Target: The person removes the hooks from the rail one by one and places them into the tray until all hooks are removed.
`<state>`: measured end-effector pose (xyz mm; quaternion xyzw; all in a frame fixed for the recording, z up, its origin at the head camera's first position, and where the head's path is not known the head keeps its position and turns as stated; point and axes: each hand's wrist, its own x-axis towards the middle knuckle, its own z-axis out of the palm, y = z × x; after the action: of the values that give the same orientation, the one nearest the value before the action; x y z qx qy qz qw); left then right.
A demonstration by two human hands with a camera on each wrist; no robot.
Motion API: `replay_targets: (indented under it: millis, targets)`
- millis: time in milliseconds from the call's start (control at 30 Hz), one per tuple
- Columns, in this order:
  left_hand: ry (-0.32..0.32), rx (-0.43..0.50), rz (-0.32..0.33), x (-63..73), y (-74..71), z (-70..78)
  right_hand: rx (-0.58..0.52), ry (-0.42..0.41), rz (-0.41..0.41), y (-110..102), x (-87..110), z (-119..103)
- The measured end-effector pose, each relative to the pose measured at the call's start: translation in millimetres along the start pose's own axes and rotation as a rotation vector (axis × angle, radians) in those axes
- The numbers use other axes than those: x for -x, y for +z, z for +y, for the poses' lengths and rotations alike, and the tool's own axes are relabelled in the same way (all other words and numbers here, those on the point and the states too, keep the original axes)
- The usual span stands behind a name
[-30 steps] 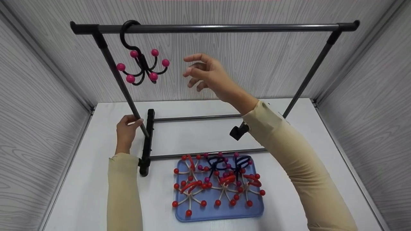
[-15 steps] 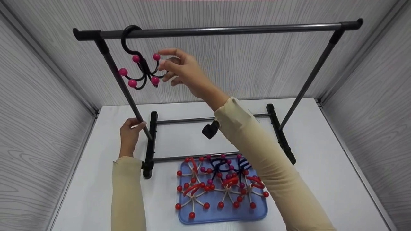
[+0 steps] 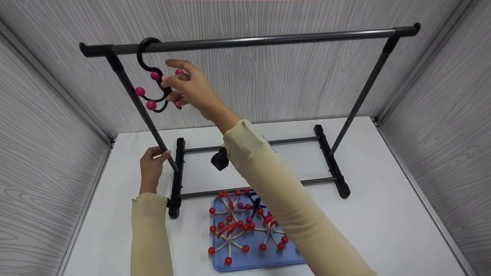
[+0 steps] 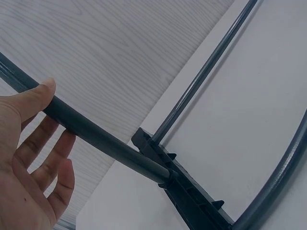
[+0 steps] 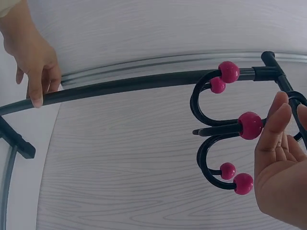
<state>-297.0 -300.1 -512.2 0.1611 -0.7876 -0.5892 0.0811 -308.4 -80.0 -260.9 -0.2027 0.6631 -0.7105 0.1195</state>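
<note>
A black hanger point(image 3: 142, 57) with several curved arms tipped by pink balls hangs by its hook from the top bar point(image 3: 268, 39) of a dark metal rack, near the left end. My right hand point(image 3: 193, 90) is at the hanger's middle, thumb and fingers loosely bent and apart, overlapping its stem and some balls. In the right wrist view, those fingertips sit beside a pink ball point(image 5: 250, 125), close to the stem. Low on the rack's left post point(image 4: 105, 141), my left hand point(image 4: 29, 163) pinches the tube between thumb and fingers.
A blue tray point(image 3: 253, 260) in front of the rack bears several similar hangers, white-armed with red balls point(image 3: 229, 237) and dark ones with pink balls. The rack's black foot point(image 3: 176, 188) stands on the white table, with grey wood-grain panels around it.
My right hand has moved left from beside the hanger to overlap its stem. My left hand stays on the post. The view has shifted slightly.
</note>
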Motion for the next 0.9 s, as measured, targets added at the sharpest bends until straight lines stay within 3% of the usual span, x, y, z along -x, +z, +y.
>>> replay_targets:
  millis: [133,300,467,900]
  targets:
    - [0.004,-0.010,-0.003,-1.5,0.3,-2.8,-0.021,0.014,0.003,3.3,-9.0,6.3]
    - [0.025,-0.004,0.007,-2.5,-0.6,-3.1,-0.022,0.019,-0.016,8.9,-7.4,-1.1]
    - [0.002,-0.003,-0.014,-1.5,-1.4,-3.6,-0.013,0.059,-0.027,13.8,-7.9,-7.7]
    - [0.001,0.011,-0.019,-2.2,-1.4,-2.6,0.096,0.070,-0.059,21.0,-20.3,-9.0]
